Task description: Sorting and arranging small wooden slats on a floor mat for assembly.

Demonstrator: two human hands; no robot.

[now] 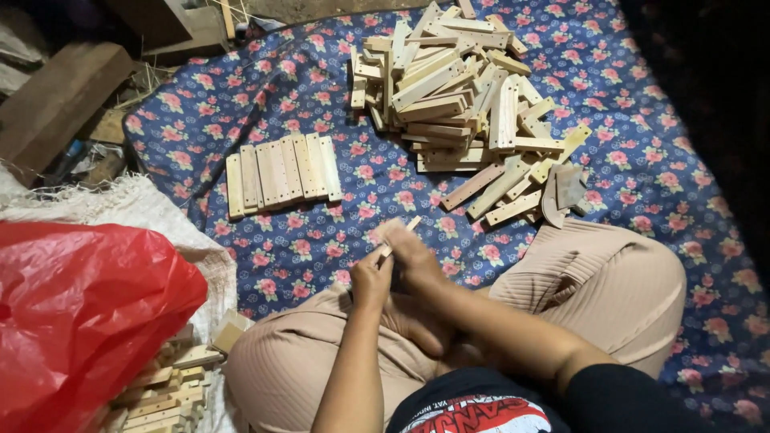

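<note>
I sit cross-legged on a blue floral cloth. My left hand and my right hand meet in front of my knees, both closed on one small wooden slat whose pale end sticks out above my right fingers. Beyond the hands lies a neat row of several flat wooden slats, laid side by side. A big loose heap of the same slats lies farther off to the right.
A red plastic bag bulges at the left over a white woven sack. More slats are stacked under the bag. A curved blade tool rests by my right knee. Wooden blocks sit at the upper left.
</note>
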